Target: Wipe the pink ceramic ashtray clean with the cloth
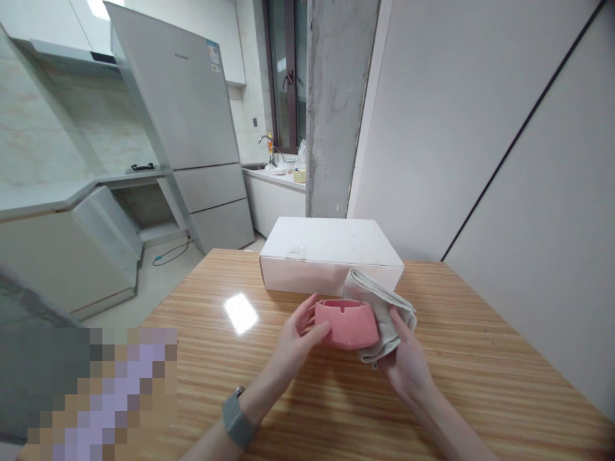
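Note:
A pink ashtray-like dish (346, 324) with notched rim is held above the wooden table (480, 384). My left hand (300, 336) grips its left side, thumb on the front wall and fingers behind. My right hand (406, 362) holds a folded beige cloth (384, 304) against the dish's right side, fingers closed on the cloth. A grey watch band (237, 416) sits on my left wrist.
A closed white cardboard box (331, 253) lies on the table just behind the dish. Beyond are a grey refrigerator (192, 128), a kitchen counter with a tap (276, 169), a concrete pillar (336, 109) and a white wall on the right. A blurred patch covers the lower left.

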Available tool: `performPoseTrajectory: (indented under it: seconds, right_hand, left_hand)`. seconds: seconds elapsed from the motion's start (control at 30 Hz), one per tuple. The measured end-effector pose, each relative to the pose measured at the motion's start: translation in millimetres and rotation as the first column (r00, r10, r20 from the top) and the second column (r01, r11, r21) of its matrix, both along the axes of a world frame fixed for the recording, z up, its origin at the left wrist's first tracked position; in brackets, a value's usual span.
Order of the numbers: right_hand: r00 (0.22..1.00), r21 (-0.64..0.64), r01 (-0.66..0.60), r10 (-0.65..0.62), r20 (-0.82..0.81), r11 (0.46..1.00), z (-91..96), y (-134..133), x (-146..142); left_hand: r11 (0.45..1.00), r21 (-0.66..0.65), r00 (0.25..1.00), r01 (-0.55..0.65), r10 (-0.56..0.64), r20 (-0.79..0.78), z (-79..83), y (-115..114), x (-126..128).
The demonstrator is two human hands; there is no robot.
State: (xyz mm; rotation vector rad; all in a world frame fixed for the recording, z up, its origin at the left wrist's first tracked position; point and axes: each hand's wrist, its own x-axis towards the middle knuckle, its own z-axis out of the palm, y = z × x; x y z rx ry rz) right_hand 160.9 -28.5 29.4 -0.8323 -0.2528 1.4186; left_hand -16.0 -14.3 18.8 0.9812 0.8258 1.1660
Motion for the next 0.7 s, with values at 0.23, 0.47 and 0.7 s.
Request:
performPoseTrajectory:
  seconds: [0.23, 0.47, 0.7]
  right_hand:
    - [0.992, 0.032, -0.127, 0.127, 0.002, 0.991, -4.0, -1.3, -7.6]
    - [0.998, -0.014, -0.065, 0.065, 0.005, 0.998, -2.7, -5.0, -9.3]
    - [0.996, 0.037, -0.063, 0.060, 0.069, 0.997, 0.7, -6.6, -9.8]
  left_hand:
    - [0.995, 0.094, 1.000, 0.016, -0.018, 0.017, -1.9, -3.1, 0.3]
    - [0.998, -0.014, 0.995, 0.064, -0.063, 0.081, -7.9, -2.9, 1.7]
    - [0.992, 0.019, 0.987, -0.127, 0.128, -0.094, -3.8, -0.1, 3.5]
